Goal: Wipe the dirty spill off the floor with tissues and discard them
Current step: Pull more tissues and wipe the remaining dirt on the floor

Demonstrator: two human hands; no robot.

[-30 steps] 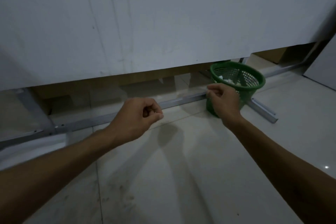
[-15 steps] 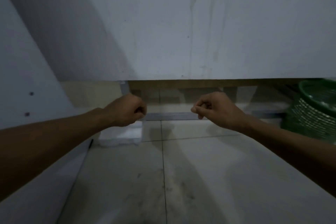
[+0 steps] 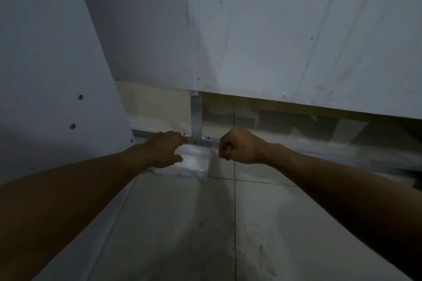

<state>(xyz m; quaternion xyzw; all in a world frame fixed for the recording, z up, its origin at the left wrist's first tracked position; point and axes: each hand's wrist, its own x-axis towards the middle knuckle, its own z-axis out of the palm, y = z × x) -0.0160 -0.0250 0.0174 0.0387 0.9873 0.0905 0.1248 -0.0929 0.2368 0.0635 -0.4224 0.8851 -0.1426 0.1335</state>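
A white pack of tissues (image 3: 193, 164) lies on the tiled floor against the metal rail at the foot of the wall. My left hand (image 3: 165, 149) reaches over its left end with fingers spread, thumb near the pack's top; whether it touches is unclear. My right hand (image 3: 239, 146) hovers just right of the pack as a curled fist with nothing in it. Dark smudges of the dirty spill (image 3: 246, 251) mark the floor tiles near the bottom of the view. The green bin is out of view.
A large white panel (image 3: 274, 29) hangs above a gap at floor level, held by a metal upright (image 3: 196, 114) and a floor rail (image 3: 331, 155). Another white panel (image 3: 45, 64) closes off the left side. Grey floor tiles (image 3: 171, 223) stretch toward me.
The view has swung left, taking the green bin out of sight. My left hand has uncurled and reached over the tissue pack. My right hand stays curled.
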